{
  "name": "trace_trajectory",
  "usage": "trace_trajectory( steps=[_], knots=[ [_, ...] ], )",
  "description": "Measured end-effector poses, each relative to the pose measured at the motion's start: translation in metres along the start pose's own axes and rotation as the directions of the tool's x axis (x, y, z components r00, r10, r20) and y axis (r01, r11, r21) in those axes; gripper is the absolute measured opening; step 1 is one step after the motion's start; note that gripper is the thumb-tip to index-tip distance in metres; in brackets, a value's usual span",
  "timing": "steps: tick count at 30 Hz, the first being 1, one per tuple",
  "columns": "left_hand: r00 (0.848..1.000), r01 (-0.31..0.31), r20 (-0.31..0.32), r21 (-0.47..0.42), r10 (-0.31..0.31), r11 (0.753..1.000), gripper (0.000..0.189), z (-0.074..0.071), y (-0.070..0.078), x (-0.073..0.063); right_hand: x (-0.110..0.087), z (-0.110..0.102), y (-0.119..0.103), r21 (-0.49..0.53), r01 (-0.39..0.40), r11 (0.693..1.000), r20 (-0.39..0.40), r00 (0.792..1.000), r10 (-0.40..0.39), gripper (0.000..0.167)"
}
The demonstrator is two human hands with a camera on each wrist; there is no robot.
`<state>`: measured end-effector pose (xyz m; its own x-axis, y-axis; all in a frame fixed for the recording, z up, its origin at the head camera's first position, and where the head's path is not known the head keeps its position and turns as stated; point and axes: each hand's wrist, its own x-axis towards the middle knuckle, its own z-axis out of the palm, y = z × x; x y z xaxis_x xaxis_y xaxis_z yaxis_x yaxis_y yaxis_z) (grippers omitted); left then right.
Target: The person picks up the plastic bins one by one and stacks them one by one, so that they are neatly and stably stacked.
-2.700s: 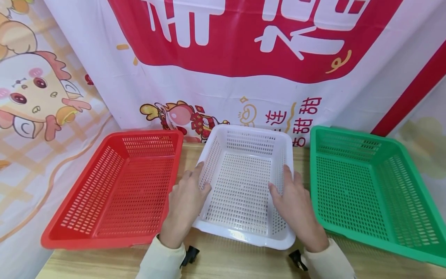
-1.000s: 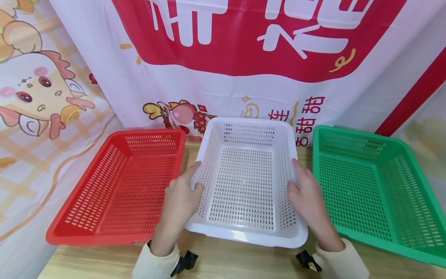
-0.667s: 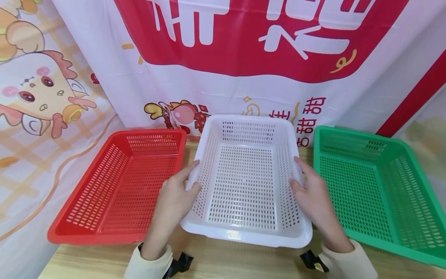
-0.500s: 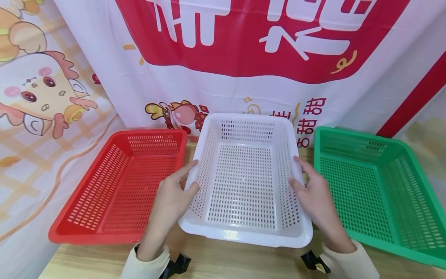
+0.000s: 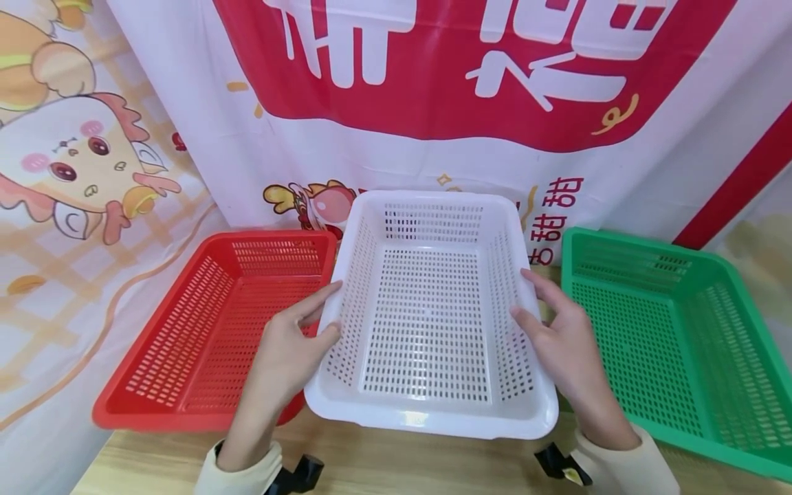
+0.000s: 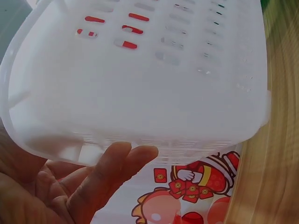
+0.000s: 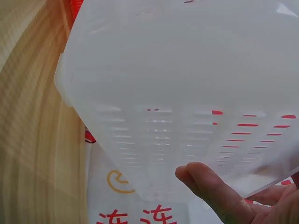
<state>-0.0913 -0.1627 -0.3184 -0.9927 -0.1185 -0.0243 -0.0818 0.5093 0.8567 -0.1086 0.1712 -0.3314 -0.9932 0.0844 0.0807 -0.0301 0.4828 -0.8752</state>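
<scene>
A white plastic basket (image 5: 427, 316) with slotted walls and floor is held up between both hands, its near end over the table. My left hand (image 5: 287, 350) grips its left rim, thumb over the inner side. On the opposite rim, my right hand (image 5: 569, 344) holds it the same way. Seen in the left wrist view, fingers (image 6: 110, 170) press the outer wall from below. Fingertips (image 7: 201, 179) also support the outside in the right wrist view. Nothing lies inside the white basket.
A red basket (image 5: 254, 309) stands on the left of the wooden table (image 5: 371, 457), partly behind the left hand. To the right stands a green basket (image 5: 631, 337). A printed cloth (image 5: 445, 158) hangs close behind all three, and another patterned cloth (image 5: 74, 275) borders the left side.
Both hands have closed on the rims and raised the white basket toward the head camera, so it looks larger. Its far edge now overlaps the cloth higher up. The red and green baskets stayed put.
</scene>
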Motion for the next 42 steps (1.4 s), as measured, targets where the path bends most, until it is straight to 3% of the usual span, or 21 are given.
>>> trace_trajectory(
  steps=[12, 27, 34, 42],
  knots=[
    [0.999, 0.03, 0.035, 0.02, -0.031, 0.999, 0.062, -0.037, -0.001, -0.005, 0.002, 0.006, -0.023, 0.109, 0.028, 0.994, 0.069, 0.997, -0.036, 0.063],
    [0.998, -0.003, 0.059, 0.056, 0.0, 0.998, 0.064, -0.092, -0.014, -0.001, 0.011, 0.03, -0.052, 0.198, 0.1, 0.975, 0.107, 0.987, -0.122, 0.061],
    [1.0, -0.018, 0.028, 0.126, 0.015, 0.992, 0.065, -0.122, -0.031, 0.004, 0.022, 0.053, -0.068, 0.25, 0.156, 0.956, 0.118, 0.975, -0.191, 0.061],
    [0.997, -0.07, 0.04, 0.053, 0.068, 0.996, 0.062, -0.16, -0.055, 0.007, 0.027, 0.086, -0.086, 0.28, 0.167, 0.946, 0.155, 0.964, -0.216, 0.062]
  ],
)
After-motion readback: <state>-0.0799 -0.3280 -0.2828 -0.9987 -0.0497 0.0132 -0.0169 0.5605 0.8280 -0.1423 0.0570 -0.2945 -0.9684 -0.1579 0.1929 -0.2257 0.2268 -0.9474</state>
